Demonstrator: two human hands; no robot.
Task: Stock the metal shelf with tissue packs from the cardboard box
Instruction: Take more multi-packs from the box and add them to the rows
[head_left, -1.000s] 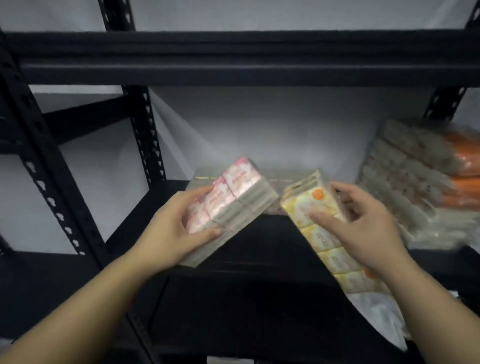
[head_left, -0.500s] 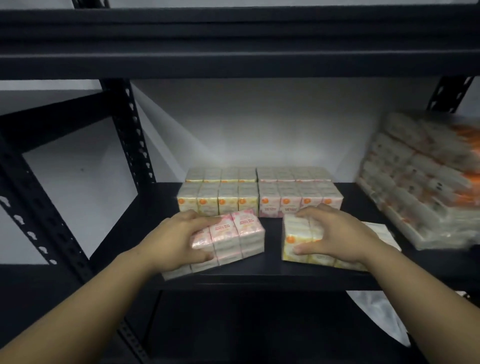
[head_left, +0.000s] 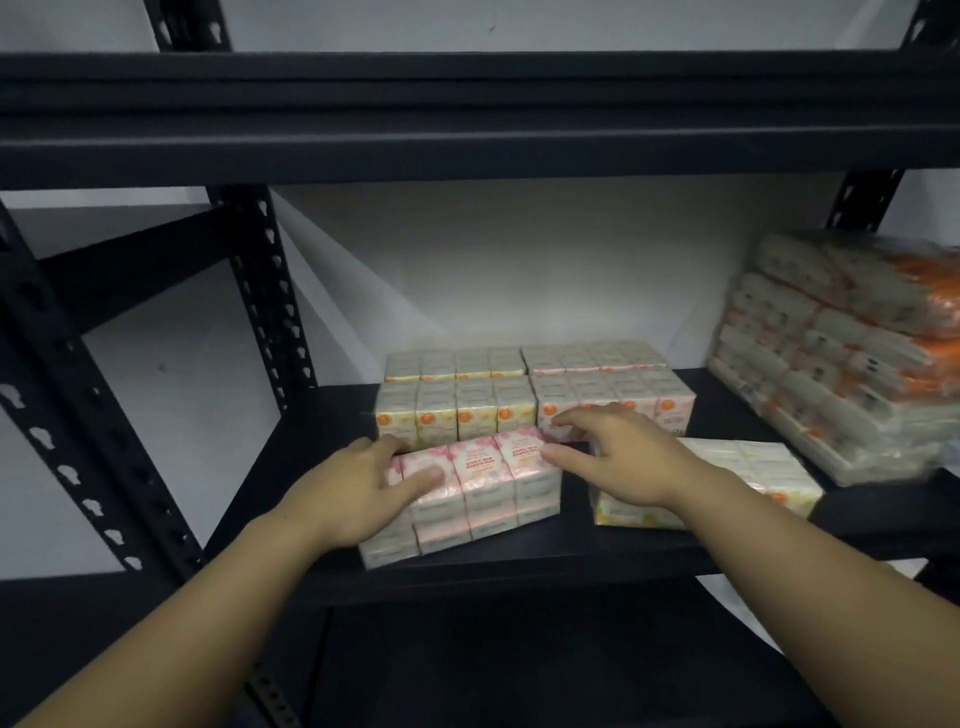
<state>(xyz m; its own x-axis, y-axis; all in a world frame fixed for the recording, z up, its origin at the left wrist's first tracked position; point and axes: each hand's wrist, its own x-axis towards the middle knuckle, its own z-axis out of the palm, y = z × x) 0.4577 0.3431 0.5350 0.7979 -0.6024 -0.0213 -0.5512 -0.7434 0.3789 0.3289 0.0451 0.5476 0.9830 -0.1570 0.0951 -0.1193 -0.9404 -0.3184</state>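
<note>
A pink tissue pack (head_left: 483, 483) lies on the black metal shelf (head_left: 519, 566) near its front edge. My left hand (head_left: 358, 488) grips its left end, thumb on top. My right hand (head_left: 618, 457) holds the pack's right end between thumb and fingers. A yellow tissue pack (head_left: 748, 478) lies flat to the right, partly under my right forearm, with no hand on it. Behind them stand two rows of yellow packs (head_left: 452, 410) and pink packs (head_left: 623, 395). The cardboard box is out of view.
A large plastic-wrapped bundle of orange-and-white tissue packs (head_left: 841, 353) fills the shelf's right end. Perforated black uprights (head_left: 265, 291) stand at the left. An upper shelf beam (head_left: 467, 124) runs overhead. A white wall closes the back.
My right hand has left the yellow pack and moved left onto the pink pack's right end. Both packs, carried a second ago, now lie on the shelf.
</note>
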